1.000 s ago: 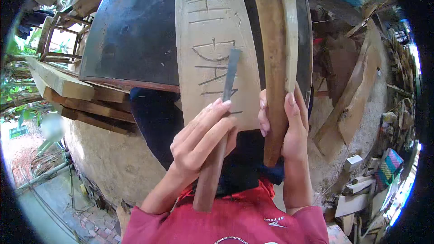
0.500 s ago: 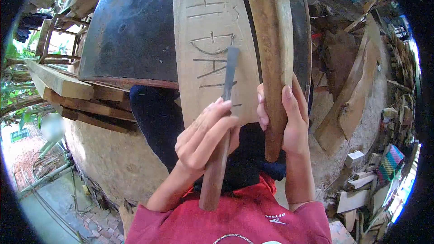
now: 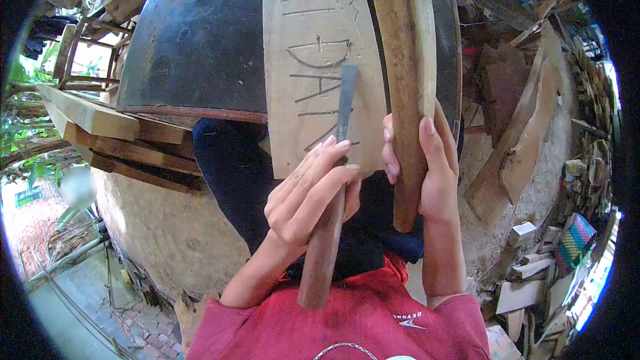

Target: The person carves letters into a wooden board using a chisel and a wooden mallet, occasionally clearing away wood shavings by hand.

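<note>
My left hand (image 3: 313, 193) is closed around the brown wooden handle of a chisel (image 3: 346, 97). The chisel's flat grey blade lies over a pale wooden board (image 3: 280, 153), its tip beside a carved letter D. Dark letters (image 3: 313, 87) run along the board, some partly covered by the blade and fingers. My right hand (image 3: 437, 167) grips a long, thick wooden club (image 3: 403, 73) near its narrow lower end. That club extends beyond the top of the view, along the board's right side, and its far end is hidden.
The board rests on a dark tabletop (image 3: 193, 47) and overhangs its near edge toward my lap. Stacked planks (image 3: 127, 147) stand at left. Rough wood slabs (image 3: 520, 140) lean at right, near a small white block (image 3: 523, 233) and scattered offcuts.
The view has shifted slightly, so board, chisel and club appear a little up and to the right. Both hands keep their grips; the blade stays near the letter D.
</note>
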### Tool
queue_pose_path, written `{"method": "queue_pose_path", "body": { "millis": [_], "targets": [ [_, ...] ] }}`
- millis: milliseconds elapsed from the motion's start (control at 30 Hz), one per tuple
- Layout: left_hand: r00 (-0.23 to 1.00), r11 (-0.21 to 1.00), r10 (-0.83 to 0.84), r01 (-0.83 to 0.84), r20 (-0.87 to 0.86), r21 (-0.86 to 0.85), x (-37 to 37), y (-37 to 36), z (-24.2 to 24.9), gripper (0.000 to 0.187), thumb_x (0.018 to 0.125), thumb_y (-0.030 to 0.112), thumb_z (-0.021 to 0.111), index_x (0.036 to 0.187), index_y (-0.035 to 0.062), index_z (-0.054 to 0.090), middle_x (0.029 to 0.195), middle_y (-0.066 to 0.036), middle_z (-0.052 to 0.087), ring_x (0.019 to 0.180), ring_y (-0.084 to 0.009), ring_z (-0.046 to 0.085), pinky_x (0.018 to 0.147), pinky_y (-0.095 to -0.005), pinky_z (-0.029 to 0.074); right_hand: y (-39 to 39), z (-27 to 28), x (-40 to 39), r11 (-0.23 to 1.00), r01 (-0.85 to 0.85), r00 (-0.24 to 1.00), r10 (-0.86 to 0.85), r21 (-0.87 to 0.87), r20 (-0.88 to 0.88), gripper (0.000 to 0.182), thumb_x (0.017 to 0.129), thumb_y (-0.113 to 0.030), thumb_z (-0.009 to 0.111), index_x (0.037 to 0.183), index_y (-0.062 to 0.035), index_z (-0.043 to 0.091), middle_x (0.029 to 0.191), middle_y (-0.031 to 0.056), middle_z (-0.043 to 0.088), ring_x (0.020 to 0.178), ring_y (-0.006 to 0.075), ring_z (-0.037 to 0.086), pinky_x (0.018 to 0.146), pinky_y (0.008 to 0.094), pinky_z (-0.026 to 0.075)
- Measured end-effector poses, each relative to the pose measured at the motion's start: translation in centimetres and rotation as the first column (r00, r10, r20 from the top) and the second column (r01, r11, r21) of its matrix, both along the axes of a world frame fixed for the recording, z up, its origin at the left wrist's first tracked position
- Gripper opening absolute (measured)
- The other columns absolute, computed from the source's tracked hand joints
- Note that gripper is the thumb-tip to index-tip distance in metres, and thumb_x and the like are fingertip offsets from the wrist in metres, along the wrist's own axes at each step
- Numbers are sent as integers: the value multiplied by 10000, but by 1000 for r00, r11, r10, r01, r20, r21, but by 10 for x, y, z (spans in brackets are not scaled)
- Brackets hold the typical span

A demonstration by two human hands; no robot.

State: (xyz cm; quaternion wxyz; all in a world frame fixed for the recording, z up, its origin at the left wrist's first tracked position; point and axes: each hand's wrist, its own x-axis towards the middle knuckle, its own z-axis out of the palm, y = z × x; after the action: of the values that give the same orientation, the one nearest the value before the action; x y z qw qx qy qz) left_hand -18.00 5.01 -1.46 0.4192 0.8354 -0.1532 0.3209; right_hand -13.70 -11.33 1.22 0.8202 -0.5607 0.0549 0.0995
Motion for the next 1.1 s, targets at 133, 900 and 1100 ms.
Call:
{"method": "queue_pose_path", "body": {
  "millis": [133, 900, 1100],
  "targets": [
    [999, 999, -40, 40, -3, 17, 3, -2, 1, 222, 769, -14, 750, 980, 7, 685, 1073, -189, 710, 1032, -337, 707, 901, -404, 593, -1, -2, 0, 1000, -5, 1000, 5, -9, 5, 461, 1053, -420, 426, 1283, -22, 461, 936, 116, 586, 560, 117, 535, 444, 244, 424],
    [999, 1000, -22, 23, 40, -10, 22, -10, -11, 218, 784, 12, 765, 985, -11, 684, 1046, -186, 709, 1016, -343, 710, 899, -404, 592, 1, -4, 1, 1000, 13, 1000, -13, -11, -23, 434, 1056, -392, 420, 1289, -28, 459, 907, 103, 584, 548, 110, 519, 445, 241, 412],
    [998, 1000, -15, 15, 57, 5, 21, -11, -12, 211, 789, 13, 750, 983, -24, 677, 1076, -198, 700, 1055, -356, 695, 913, -408, 580, 2, -3, 2, 1000, 2, 1000, -3, 23, 31, 395, 1067, -344, 404, 1286, -25, 481, 921, 106, 592, 556, 112, 519, 468, 237, 416]
  ]
}}
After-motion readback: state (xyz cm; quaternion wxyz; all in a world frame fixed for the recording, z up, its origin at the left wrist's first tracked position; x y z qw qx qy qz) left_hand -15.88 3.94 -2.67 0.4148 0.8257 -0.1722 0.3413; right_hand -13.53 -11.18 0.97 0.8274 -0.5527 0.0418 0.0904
